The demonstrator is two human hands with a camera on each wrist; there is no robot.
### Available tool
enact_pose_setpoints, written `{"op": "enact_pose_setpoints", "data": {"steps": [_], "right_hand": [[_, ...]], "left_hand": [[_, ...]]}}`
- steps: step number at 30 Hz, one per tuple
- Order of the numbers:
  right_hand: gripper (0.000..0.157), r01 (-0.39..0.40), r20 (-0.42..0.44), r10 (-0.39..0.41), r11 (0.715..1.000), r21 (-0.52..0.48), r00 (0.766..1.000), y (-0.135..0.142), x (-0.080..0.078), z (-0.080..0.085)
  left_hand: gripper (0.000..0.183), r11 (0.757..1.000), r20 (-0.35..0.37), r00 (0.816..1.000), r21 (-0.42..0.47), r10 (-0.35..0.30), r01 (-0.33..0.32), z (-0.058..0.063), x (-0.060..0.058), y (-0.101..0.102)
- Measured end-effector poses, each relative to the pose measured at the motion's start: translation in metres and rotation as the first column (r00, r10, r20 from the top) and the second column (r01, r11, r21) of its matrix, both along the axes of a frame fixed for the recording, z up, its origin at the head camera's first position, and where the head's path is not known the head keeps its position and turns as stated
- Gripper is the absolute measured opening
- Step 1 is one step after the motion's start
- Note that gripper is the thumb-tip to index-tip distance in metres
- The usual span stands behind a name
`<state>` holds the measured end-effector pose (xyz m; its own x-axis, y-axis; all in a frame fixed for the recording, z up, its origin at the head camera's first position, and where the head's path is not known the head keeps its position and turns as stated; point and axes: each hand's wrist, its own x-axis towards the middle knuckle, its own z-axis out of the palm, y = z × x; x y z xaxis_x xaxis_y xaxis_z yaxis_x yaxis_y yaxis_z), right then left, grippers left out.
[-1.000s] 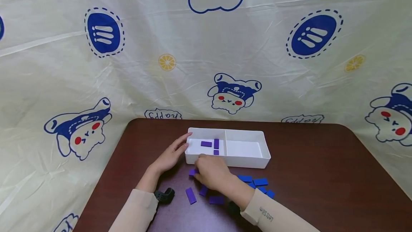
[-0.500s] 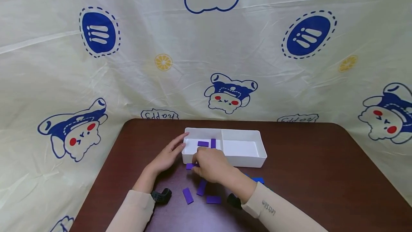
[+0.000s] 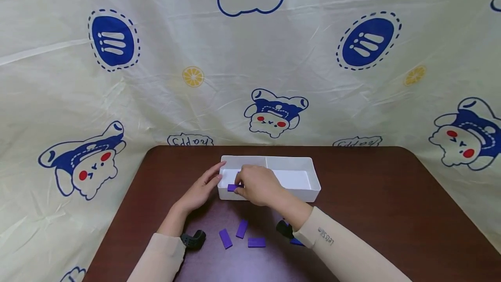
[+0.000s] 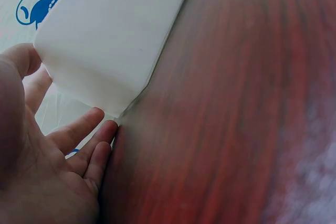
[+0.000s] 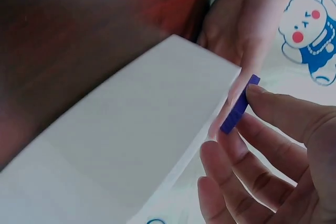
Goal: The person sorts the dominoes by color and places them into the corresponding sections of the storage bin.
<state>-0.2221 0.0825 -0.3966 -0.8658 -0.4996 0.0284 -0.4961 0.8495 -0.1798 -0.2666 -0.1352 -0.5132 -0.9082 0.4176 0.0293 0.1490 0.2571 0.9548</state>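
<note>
A white two-compartment box point(image 3: 309, 194) stands toward the far side of the table. My left hand point(image 3: 200, 191) touches its left end with fingers mostly extended; in the left wrist view they lie around the corner of the box wall point(image 4: 115, 45). My right hand point(image 3: 260, 185) pinches a purple block point(image 3: 232, 188) between thumb and fingertips. That block point(image 5: 240, 106) is held by the box rim at the left compartment, in front of the near wall as seen from the head. The right hand hides most of the left compartment. The right compartment shows its bare floor.
Three purple blocks lie on the brown table point(image 3: 368, 212) before the box: one tilted block point(image 3: 225, 239), another point(image 3: 242, 229) and a flat one point(image 3: 256, 242). A blue block point(image 3: 296, 242) peeks out beside the right sleeve point(image 3: 325, 238). A patterned sheet point(image 3: 164, 99) hangs behind.
My right hand has lifted the purple block from the table up to the box's near rim. The left hand stays at the box's left end. The right arm now covers most blue blocks.
</note>
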Motion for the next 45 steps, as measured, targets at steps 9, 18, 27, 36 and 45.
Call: {"op": "enact_pose_setpoints", "data": {"steps": [9, 18, 27, 36, 45], "right_hand": [[0.019, 0.068, 0.028, -0.067, 0.997, -0.028, 0.997, 0.01, -0.025, 0.005], [0.016, 0.076, 0.06, -0.074, 0.997, -0.027, 0.995, 0.011, -0.041, -0.003], [0.013, 0.079, 0.117, -0.074, 0.996, -0.038, 0.99, 0.009, -0.048, -0.012], [0.012, 0.08, 0.108, -0.078, 0.997, -0.015, 0.991, 0.012, -0.053, -0.022], [0.012, 0.083, 0.086, -0.085, 0.996, 0.02, 0.993, 0.011, -0.059, -0.035]], "left_hand": [[0.049, 1.0, 0.001, 1.0, -0.013, 0.014, -0.014, 0.002, -0.001, 0.0], [0.049, 1.0, 0.01, 1.0, -0.012, 0.018, -0.018, 0.003, 0.0, -0.002], [0.05, 0.999, 0.009, 1.0, -0.028, 0.022, -0.022, 0.002, 0.0, -0.003], [0.048, 1.0, 0.011, 1.0, -0.019, 0.024, -0.024, 0.003, -0.001, -0.002], [0.049, 0.999, 0.011, 1.0, -0.023, 0.027, -0.027, 0.002, -0.002, -0.001]]}}
